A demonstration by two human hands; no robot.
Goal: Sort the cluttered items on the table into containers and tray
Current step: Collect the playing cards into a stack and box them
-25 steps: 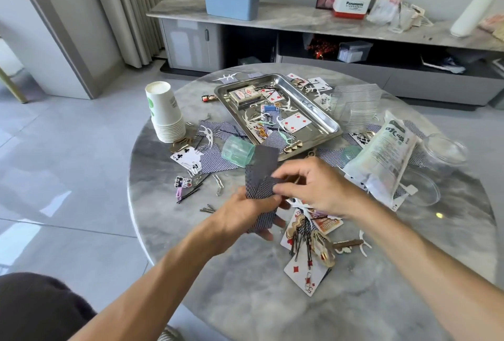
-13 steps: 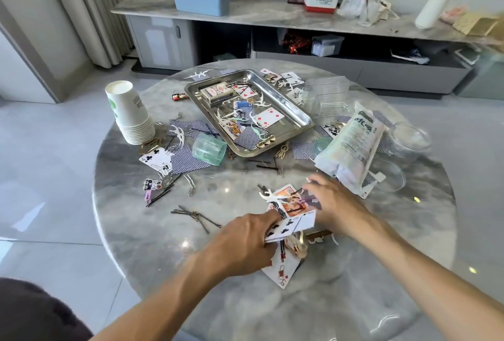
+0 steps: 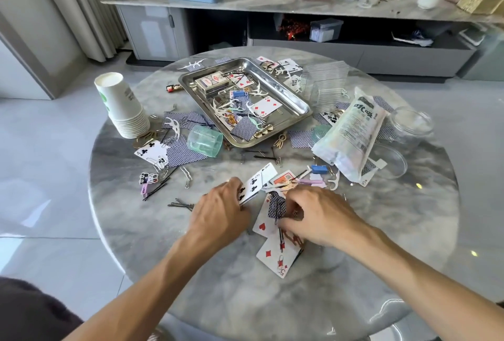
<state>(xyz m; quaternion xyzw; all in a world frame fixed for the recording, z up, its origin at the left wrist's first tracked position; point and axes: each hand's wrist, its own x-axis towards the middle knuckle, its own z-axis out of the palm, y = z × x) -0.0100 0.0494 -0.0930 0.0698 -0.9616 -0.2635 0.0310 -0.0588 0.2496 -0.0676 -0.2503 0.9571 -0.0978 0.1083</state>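
Note:
My left hand [image 3: 222, 214] grips a small stack of playing cards [image 3: 255, 183], a clubs card face up on top, low over the round marble table [image 3: 381, 231]. My right hand [image 3: 317, 216] reaches down with curled fingers onto a heap of cards [image 3: 272, 254] and hairpins just right of it, touching a blue-backed card [image 3: 276, 205]; whether it pinches the card I cannot see. A steel tray [image 3: 293, 98] farther back holds a card box, cards, floss picks and clips.
A stack of paper cups [image 3: 120, 106] stands at the left. A green plastic cup [image 3: 204, 140] lies on its side before the tray. A white packet [image 3: 351, 133], clear lids and a ribbed clear container [image 3: 326, 87] crowd the right. Hairpins [image 3: 181, 205] and clips lie scattered.
The blue-backed stack held up in both hands has come down to the table. My left hand keeps it, now face up, and my right hand has moved onto the near card heap.

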